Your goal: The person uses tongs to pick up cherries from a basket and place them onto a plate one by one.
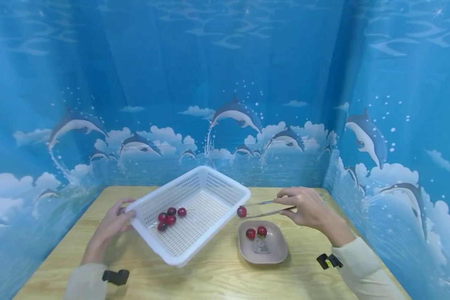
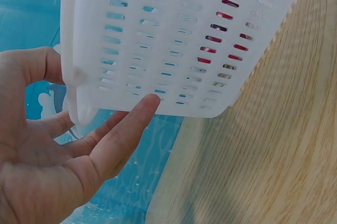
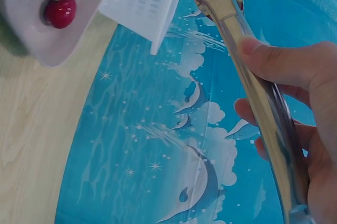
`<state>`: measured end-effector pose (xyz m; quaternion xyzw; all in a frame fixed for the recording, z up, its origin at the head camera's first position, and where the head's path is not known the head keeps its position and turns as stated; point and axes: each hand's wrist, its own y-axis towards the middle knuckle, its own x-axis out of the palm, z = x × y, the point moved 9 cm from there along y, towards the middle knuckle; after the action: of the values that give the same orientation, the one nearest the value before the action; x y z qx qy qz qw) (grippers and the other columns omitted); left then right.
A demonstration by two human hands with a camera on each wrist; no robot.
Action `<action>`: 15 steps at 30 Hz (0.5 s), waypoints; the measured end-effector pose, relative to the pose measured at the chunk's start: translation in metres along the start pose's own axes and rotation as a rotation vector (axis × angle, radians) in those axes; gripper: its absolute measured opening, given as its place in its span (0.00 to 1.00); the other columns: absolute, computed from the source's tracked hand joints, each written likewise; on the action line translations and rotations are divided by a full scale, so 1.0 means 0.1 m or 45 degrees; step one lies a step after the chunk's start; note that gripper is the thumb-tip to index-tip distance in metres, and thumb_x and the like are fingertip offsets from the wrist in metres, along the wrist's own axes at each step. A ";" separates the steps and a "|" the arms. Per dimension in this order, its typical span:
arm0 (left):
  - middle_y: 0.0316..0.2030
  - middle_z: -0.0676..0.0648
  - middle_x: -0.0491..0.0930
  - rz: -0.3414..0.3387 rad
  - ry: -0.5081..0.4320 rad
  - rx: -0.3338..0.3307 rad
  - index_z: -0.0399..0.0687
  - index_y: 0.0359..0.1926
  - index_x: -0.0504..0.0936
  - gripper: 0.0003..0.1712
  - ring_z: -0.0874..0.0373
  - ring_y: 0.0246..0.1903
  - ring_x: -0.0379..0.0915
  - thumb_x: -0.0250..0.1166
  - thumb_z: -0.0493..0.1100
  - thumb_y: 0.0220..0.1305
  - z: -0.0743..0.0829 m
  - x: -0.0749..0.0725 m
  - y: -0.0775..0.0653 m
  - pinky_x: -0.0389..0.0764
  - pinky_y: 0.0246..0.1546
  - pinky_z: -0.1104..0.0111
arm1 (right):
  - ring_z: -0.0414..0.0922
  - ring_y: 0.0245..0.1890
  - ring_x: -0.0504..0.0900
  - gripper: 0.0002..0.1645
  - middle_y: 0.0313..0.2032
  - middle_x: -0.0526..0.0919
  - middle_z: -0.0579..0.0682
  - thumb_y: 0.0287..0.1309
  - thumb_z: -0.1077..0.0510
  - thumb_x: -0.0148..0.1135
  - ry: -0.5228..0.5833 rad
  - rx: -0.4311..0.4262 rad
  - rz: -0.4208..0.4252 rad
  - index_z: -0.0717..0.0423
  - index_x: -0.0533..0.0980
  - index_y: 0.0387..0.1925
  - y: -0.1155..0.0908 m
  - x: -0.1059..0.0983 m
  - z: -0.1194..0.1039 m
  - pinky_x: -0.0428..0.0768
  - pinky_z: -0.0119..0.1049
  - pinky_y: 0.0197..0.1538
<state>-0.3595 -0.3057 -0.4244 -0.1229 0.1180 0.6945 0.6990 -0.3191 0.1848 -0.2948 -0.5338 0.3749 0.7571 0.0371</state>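
My left hand (image 1: 114, 223) grips the left rim of a white perforated plastic basket (image 1: 213, 204), which is lifted and tilted. Thumb and fingers lie on either side of its wall in the left wrist view. Inside, several dark red cherries (image 1: 171, 220) cluster toward the left. My right hand (image 1: 303, 208) holds metal tongs (image 3: 258, 92) by their arms. Between the tong tips one cherry (image 1: 241, 211) is pinched, beside the basket's right side; in the right wrist view the slotted tip mostly hides it. Below the tongs sits a pinkish-beige dish (image 1: 273, 253) with two cherries (image 1: 261, 231).
A light wood-grain table (image 1: 225, 281) lies under everything. Blue curtains (image 1: 225, 83) printed with dolphins and clouds stand along the back and both sides. Black wrist devices (image 1: 115, 277) sit at both sleeves.
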 end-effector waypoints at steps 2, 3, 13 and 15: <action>0.66 0.22 0.66 -0.002 -0.003 0.001 0.34 0.78 0.51 0.37 0.45 0.56 0.80 0.53 0.38 0.75 0.00 0.00 0.01 0.91 0.52 0.58 | 0.38 0.30 0.85 0.21 0.40 0.89 0.45 0.40 0.60 0.85 -0.003 -0.019 0.009 0.49 0.90 0.42 -0.03 0.01 0.00 0.85 0.30 0.30; 0.66 0.22 0.66 -0.001 -0.002 0.000 0.34 0.78 0.51 0.37 0.46 0.55 0.80 0.53 0.38 0.75 -0.01 0.00 0.01 0.91 0.52 0.59 | 0.38 0.30 0.85 0.21 0.39 0.89 0.45 0.39 0.60 0.85 -0.005 -0.029 0.017 0.50 0.90 0.41 -0.05 0.02 -0.01 0.86 0.30 0.30; 0.66 0.22 0.65 -0.002 -0.013 -0.002 0.34 0.78 0.50 0.36 0.46 0.56 0.80 0.53 0.37 0.76 -0.02 0.00 0.01 0.91 0.52 0.59 | 0.39 0.32 0.86 0.23 0.38 0.89 0.45 0.34 0.62 0.86 0.033 -0.080 0.004 0.50 0.90 0.39 -0.16 0.14 -0.02 0.88 0.33 0.33; 0.66 0.22 0.65 -0.002 -0.014 0.001 0.35 0.78 0.51 0.36 0.45 0.56 0.80 0.53 0.38 0.76 -0.01 0.00 0.01 0.91 0.52 0.59 | 0.39 0.32 0.86 0.23 0.38 0.89 0.45 0.34 0.63 0.86 0.045 -0.086 -0.014 0.51 0.90 0.39 -0.18 0.18 -0.03 0.88 0.31 0.32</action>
<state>-0.3601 -0.3060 -0.4257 -0.1191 0.1143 0.6947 0.7001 -0.3159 0.1898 -0.3197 -0.5499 0.3470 0.7596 0.0167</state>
